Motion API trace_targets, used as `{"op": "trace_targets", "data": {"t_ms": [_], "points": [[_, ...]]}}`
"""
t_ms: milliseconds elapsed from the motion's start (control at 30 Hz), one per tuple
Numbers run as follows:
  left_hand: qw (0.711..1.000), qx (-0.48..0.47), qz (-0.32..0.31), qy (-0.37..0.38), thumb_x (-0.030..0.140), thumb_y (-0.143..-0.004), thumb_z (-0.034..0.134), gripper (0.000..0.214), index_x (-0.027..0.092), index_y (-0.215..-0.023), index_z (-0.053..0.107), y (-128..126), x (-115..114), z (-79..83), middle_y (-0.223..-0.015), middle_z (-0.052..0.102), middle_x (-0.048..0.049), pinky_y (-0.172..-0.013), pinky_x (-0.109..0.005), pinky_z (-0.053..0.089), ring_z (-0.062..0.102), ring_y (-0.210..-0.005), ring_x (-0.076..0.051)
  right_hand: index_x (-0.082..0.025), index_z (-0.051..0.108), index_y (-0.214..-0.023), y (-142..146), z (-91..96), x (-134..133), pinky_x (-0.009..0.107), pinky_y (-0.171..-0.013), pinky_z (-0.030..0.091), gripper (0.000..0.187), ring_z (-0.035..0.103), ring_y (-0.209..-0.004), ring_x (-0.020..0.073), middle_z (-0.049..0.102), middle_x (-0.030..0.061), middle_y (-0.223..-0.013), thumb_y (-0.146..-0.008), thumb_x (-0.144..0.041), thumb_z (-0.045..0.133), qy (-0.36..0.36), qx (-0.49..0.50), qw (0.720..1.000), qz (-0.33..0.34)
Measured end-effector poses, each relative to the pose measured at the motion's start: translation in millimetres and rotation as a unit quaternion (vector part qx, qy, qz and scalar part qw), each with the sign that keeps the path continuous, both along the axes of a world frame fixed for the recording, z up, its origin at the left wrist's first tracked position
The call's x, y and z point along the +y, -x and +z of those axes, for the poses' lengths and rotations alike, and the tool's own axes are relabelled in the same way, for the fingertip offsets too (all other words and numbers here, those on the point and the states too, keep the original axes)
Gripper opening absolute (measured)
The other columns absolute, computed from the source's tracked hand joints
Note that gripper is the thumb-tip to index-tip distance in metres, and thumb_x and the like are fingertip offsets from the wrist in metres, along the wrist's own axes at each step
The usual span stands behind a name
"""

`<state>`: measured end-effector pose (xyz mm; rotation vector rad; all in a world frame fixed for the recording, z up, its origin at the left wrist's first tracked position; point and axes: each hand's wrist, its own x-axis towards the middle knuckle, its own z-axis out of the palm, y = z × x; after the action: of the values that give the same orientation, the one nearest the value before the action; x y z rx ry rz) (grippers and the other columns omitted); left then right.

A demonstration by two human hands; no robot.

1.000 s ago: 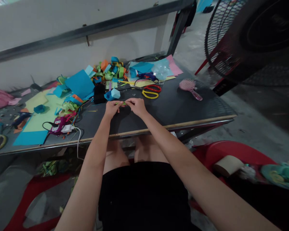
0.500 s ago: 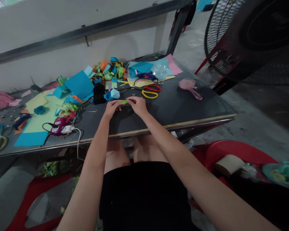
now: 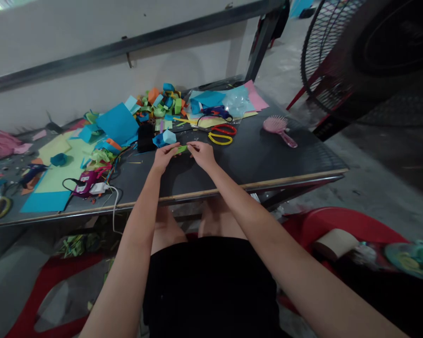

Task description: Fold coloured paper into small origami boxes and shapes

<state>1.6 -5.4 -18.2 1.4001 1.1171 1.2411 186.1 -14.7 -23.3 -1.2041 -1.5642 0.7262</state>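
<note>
A small green paper strip (image 3: 181, 149) is pinched between both my hands over the dark table (image 3: 261, 159). My left hand (image 3: 164, 157) grips its left end with closed fingers. My right hand (image 3: 202, 154) holds its right end, fingers pressed together. Just beyond them lie a folded blue paper piece (image 3: 165, 138) and a black block (image 3: 145, 136).
Yellow and red scissors (image 3: 221, 134) and a pink hairbrush (image 3: 279, 129) lie to the right. A heap of coloured paper loops (image 3: 160, 104), blue sheets (image 3: 117, 123) and a purple glue gun (image 3: 85, 183) sit left. A large fan (image 3: 370, 56) stands right; red plastic chairs surround me.
My hands have drawn closer together on the green strip, which now looks folded shorter between them. Nothing else on the table has moved.
</note>
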Motion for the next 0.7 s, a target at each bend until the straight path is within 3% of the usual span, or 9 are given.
{"op": "trace_targets", "data": {"t_ms": [167, 333, 467, 600, 700], "points": [[0.999, -0.044, 0.0, -0.001, 0.054, -0.065, 0.084, 0.053, 0.016, -0.102, 0.079, 1.3, 1.5, -2.9, -0.106, 0.077, -0.0107, -0.093, -0.04, 0.055, 0.073, -0.097, -0.026, -0.014, 0.075, -0.108, -0.7, 2.4, -1.7, 0.034, -0.07, 0.062, 0.036, 0.073, -0.067, 0.0201, 0.078, 0.0104, -0.098, -0.09, -0.039, 0.057, 0.009, 0.013, 1.0, 0.001], [1.0, -0.017, -0.007, -0.009, 0.044, -0.061, 0.087, 0.054, 0.016, -0.106, 0.078, 0.5, 2.8, -4.3, -0.108, 0.077, -0.0108, -0.099, -0.042, 0.053, 0.072, -0.1, -0.026, -0.015, 0.075, -0.11, -0.6, -1.6, 0.5, 0.036, -0.073, 0.063, 0.042, 0.075, -0.075, 0.0227, 0.078, 0.0109, -0.098, -0.088, -0.047, 0.058, 0.026, 0.031, 0.999, 0.016], [1.0, -0.006, 0.008, -0.02, 0.042, -0.06, 0.088, 0.047, 0.015, -0.097, 0.079, -0.7, 1.5, -2.3, -0.094, 0.079, -0.0094, -0.09, -0.037, 0.056, 0.073, -0.089, -0.022, -0.016, 0.075, -0.11, 1.4, -6.6, 3.5, 0.038, -0.084, 0.062, 0.037, 0.075, -0.093, 0.0248, 0.078, 0.0108, -0.101, -0.085, -0.04, 0.064, 0.013, 0.047, 0.998, 0.042], [1.0, 0.003, 0.004, -0.026, 0.041, -0.058, 0.088, 0.044, 0.014, -0.092, 0.079, -2.7, -2.5, 0.0, -0.077, 0.076, -0.0057, -0.077, -0.031, 0.057, 0.07, -0.069, -0.015, -0.015, 0.073, -0.113, 2.7, -4.8, 2.4, 0.036, -0.091, 0.059, 0.036, 0.075, -0.095, 0.0217, 0.079, 0.0087, -0.1, -0.08, -0.015, 0.06, 0.02, 0.051, 0.998, 0.037], [0.998, 0.003, 0.037, -0.043, 0.04, -0.061, 0.086, 0.039, 0.013, -0.088, 0.078, -5.3, -5.1, 2.1, -0.074, 0.075, -0.0049, -0.07, -0.028, 0.056, 0.068, -0.065, -0.014, -0.015, 0.073, -0.114, 2.7, -1.1, 0.1, 0.035, -0.09, 0.059, 0.041, 0.075, -0.095, 0.021, 0.079, 0.0072, -0.097, -0.076, -0.009, 0.059, 0.022, 0.045, 0.998, 0.039]]}}
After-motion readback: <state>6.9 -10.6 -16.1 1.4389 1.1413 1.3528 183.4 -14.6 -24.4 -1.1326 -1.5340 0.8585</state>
